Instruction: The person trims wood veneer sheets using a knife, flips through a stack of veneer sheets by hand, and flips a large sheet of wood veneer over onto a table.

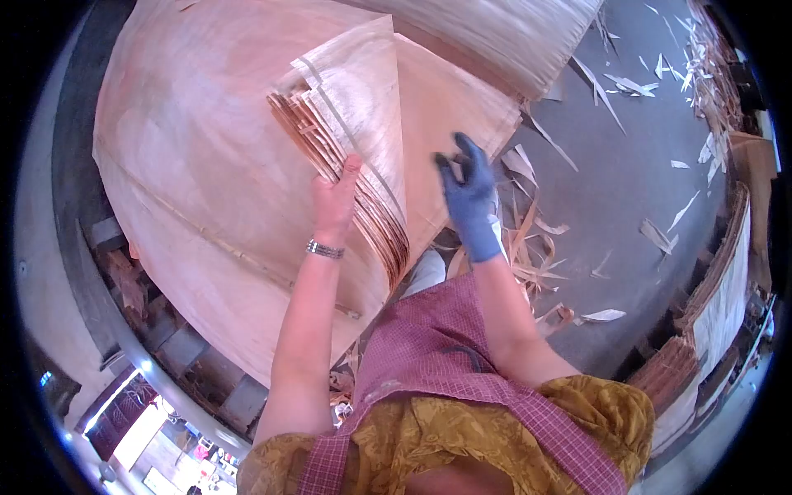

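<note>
My left hand (333, 202), bare with a metal watch at the wrist, is closed on the edge of a folded-back stack of thin wood veneer sheets (375, 124). Its thumb lies on top and the other fingers are hidden by the layered edges. A narrow grey strip runs along the stack near that thumb. To the right, my right hand (470, 190) wears a blue-grey glove. Thumb and fingers are apart with nothing between them, over the flat veneer sheet (445, 107) near its right edge.
A broad veneer pile (190, 107) fills the left, with a thin stick (223, 243) lying across it. Another veneer stack (511, 37) lies at the top. Scraps (631, 86) litter the grey floor (610, 214). More stacked sheets (709, 297) stand at right.
</note>
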Demonstrator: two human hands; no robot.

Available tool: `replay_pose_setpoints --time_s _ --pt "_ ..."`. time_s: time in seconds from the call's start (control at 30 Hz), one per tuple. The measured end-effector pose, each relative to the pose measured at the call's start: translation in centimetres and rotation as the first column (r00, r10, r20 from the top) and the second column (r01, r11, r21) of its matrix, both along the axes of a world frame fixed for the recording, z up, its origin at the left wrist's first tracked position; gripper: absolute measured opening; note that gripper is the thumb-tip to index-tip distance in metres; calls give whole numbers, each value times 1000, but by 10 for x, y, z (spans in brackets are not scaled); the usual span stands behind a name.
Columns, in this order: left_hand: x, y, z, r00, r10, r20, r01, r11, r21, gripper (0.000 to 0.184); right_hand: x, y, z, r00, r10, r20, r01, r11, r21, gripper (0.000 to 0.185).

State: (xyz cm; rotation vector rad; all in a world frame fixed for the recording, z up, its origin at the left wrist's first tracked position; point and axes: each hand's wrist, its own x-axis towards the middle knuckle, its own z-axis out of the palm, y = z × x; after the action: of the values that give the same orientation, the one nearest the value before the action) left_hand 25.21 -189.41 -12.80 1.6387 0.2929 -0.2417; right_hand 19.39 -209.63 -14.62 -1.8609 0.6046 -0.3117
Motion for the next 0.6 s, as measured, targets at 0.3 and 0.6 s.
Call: replay_pose_setpoints --time_s 0.3,0.6 --pt "4 0 7 999 -20 41 24 996 -80 29 59 32 -56 939 320 126 -336 776 533 62" --pt "7 -4 9 999 31 -17 -30 998 49 28 34 0 -28 958 199 -208 6 710 705 43"
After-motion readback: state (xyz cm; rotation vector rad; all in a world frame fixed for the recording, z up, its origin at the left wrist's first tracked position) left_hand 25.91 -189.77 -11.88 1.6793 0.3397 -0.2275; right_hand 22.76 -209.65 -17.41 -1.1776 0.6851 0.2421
